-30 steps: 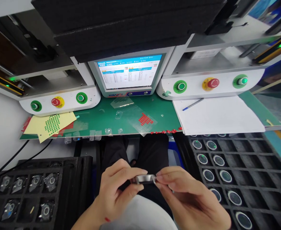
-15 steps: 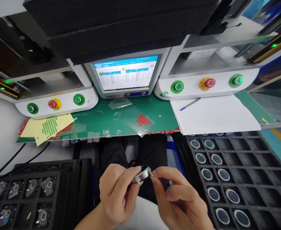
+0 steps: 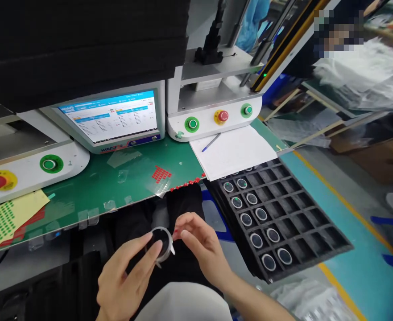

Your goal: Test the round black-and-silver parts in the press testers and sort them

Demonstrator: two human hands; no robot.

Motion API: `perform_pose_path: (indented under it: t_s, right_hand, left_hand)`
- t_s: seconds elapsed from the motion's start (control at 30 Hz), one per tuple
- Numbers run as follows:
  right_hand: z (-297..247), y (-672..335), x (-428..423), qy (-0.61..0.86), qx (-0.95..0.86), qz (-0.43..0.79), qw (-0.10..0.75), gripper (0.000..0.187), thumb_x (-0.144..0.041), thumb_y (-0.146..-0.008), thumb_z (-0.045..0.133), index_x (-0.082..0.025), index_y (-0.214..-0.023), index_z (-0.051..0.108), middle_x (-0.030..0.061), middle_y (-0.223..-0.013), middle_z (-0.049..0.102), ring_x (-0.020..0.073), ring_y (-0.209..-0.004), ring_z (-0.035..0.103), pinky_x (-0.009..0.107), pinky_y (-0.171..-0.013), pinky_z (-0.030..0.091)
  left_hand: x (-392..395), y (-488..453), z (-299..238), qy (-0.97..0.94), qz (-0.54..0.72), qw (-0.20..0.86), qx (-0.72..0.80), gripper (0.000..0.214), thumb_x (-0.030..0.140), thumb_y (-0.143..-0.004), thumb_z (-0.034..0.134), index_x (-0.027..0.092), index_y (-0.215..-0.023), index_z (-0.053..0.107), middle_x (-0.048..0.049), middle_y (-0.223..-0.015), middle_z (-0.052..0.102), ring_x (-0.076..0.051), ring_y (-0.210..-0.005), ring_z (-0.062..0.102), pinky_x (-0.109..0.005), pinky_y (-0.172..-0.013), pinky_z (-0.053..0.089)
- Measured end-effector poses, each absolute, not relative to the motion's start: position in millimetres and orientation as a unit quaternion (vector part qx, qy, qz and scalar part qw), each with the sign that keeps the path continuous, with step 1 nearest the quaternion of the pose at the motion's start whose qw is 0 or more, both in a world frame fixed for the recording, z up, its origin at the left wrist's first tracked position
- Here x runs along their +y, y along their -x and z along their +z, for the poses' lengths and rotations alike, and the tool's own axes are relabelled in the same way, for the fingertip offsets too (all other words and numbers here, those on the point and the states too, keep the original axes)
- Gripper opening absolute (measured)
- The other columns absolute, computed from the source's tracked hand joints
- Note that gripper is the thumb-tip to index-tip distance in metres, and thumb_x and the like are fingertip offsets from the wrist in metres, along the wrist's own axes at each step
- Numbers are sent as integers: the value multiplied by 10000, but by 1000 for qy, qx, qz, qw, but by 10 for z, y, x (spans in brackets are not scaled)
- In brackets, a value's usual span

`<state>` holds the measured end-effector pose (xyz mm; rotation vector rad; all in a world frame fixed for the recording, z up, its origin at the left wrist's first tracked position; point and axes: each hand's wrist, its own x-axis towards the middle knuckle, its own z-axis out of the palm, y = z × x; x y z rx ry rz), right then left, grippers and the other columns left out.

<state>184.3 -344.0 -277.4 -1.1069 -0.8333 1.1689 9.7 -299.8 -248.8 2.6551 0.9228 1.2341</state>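
Observation:
My left hand (image 3: 124,278) grips a small round metal part (image 3: 161,243) with a dark glassy face, thumb and forefinger around its rim, above my lap. My right hand (image 3: 201,247) is just right of it, fingertips at the part's right edge, seemingly pinching a small tab there. The part's face is turned up toward me. Right of my knees a black compartment tray (image 3: 303,223) holds several similar round parts in its left columns.
A green bench mat (image 3: 92,187) carries a touchscreen monitor (image 3: 111,118), red sticker sheet (image 3: 159,174), a yellow sheet of green dots (image 3: 2,218), white paper with a pen (image 3: 233,151). Two white button consoles (image 3: 216,118) flank the monitor. Another person sits far right.
The view has swung to the right, bringing the right tray and aisle into sight. The round part has turned from edge-on to face-up in my hands.

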Motion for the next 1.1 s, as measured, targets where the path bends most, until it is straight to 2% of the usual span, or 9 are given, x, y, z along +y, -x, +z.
perform_pose_path:
  t_s: [0.13, 0.2, 0.43, 0.6, 0.73, 0.8, 0.87, 1.0, 1.1]
  right_hand:
    - [-2797, -1959, -3476, 451, -365, 544, 606, 364, -515, -943, 591, -173, -838, 652, 31, -842, 580, 124, -757, 591, 218, -696, 505]
    - [-2807, -2003, -3485, 438, -363, 554, 608, 360, -517, -947, 581, -180, -844, 657, 28, -847, 569, 127, -768, 579, 222, -709, 490]
    - [-2822, -2075, -3443, 423, -358, 584, 593, 365, -507, -943, 594, -180, -790, 640, 21, -800, 532, 117, -702, 496, 215, -624, 412]
    - [-2863, -2112, -3427, 438, -345, 591, 582, 371, -543, -897, 646, -184, -804, 662, 37, -844, 538, 141, -746, 532, 230, -615, 436]
    - [-2878, -2140, -3438, 470, -335, 578, 577, 304, -508, -905, 660, -209, -850, 668, 25, -881, 541, 125, -753, 554, 215, -650, 479]
    - [-2885, -2140, -3445, 496, -360, 549, 568, 260, -463, -924, 646, -216, -845, 657, 21, -881, 550, 121, -743, 572, 211, -650, 508]
    - [-2900, -2127, -3453, 519, -393, 511, 562, 210, -413, -942, 622, -224, -855, 644, 17, -879, 563, 127, -744, 600, 221, -651, 540]
    - [-2966, -2086, -3457, 549, -438, 433, 566, 29, -266, -948, 590, -240, -953, 603, 12, -917, 584, 132, -777, 665, 231, -678, 575]
    - [-3070, -2047, -3404, 579, -477, 326, 575, 98, -169, -923, 598, -237, -994, 589, 28, -966, 587, 140, -848, 659, 256, -741, 569]
  left_hand:
    - [-2980, -237, -2416, -855, 403, 122, 303, 218, 171, -993, 555, 195, -945, 767, -41, -906, 776, -138, -785, 754, -199, -723, 635]
    - [-2997, -268, -2432, -856, 405, 140, 288, 227, 144, -989, 546, 190, -962, 767, -51, -943, 779, -152, -841, 758, -213, -755, 639]
    - [-2983, -357, -2490, -856, 422, 155, 257, 210, 80, -977, 537, 116, -942, 741, -90, -982, 763, -145, -942, 743, -193, -854, 609]
    - [-3000, -362, -2527, -858, 411, 188, 243, 212, 106, -989, 520, 135, -983, 730, -98, -1001, 771, -161, -946, 747, -211, -839, 613]
    - [-3107, -381, -2585, -729, 424, 369, 390, 147, 177, -955, 599, 187, -1062, 700, -74, -987, 775, -157, -780, 755, -219, -716, 621]
    - [-3146, -429, -2589, -582, 432, 493, 481, 112, 279, -943, 646, 188, -990, 691, -55, -902, 774, -151, -700, 742, -224, -682, 608]
    - [-3155, -479, -2572, -444, 425, 584, 530, 249, 413, -883, 720, 170, -891, 669, -59, -849, 771, -166, -663, 733, -257, -694, 602]
    - [-3131, -496, -2556, -333, 414, 658, 533, 394, 496, -740, 834, 153, -872, 693, -75, -878, 774, -158, -616, 702, -268, -683, 583]
    - [-3156, -422, -2626, -342, 411, 693, 483, 339, 450, -790, 810, 144, -921, 745, -83, -851, 769, -137, -626, 676, -223, -646, 551]
